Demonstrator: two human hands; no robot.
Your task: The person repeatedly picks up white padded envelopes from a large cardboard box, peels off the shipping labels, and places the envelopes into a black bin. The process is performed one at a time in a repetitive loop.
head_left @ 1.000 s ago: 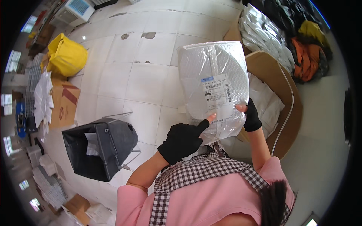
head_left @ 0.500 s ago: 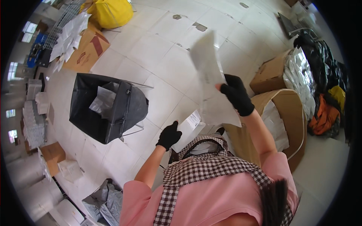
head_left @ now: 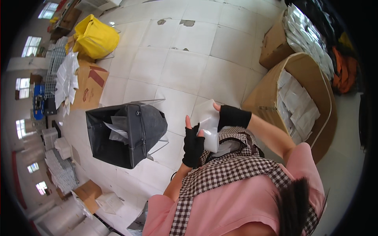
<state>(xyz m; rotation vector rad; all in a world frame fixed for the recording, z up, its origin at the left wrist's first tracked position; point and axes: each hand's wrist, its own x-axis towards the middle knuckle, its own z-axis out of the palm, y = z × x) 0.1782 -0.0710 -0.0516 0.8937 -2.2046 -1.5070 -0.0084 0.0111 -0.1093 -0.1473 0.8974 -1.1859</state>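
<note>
A white, slightly translucent plastic bag [head_left: 208, 118] is held upright in front of my apron. My left hand [head_left: 193, 144], in a black fingerless glove, grips its left side, with the thumb pointing up and fingertips on the bag's face. On the other side my right hand [head_left: 235, 116], gloved the same way, has its thumb at the bag's upper right edge. The right fingers are mostly hidden. The bag's lower end reaches the checked apron [head_left: 224, 167], where some pale material shows in an opening.
Left of my hands stands a black fabric bin [head_left: 147, 126] with grey plastic bags [head_left: 117, 129] inside. To the right is a large cardboard box [head_left: 262, 96] with white bags [head_left: 297, 100]. Farther off are a yellow bag [head_left: 96, 37] and a carton [head_left: 92, 84] under silvery sheets [head_left: 67, 78].
My right hand has come down and inward from holding a large translucent sheet aloft. Both hands now meet on the white bag. The view has shifted, and the labelled face no longer shows.
</note>
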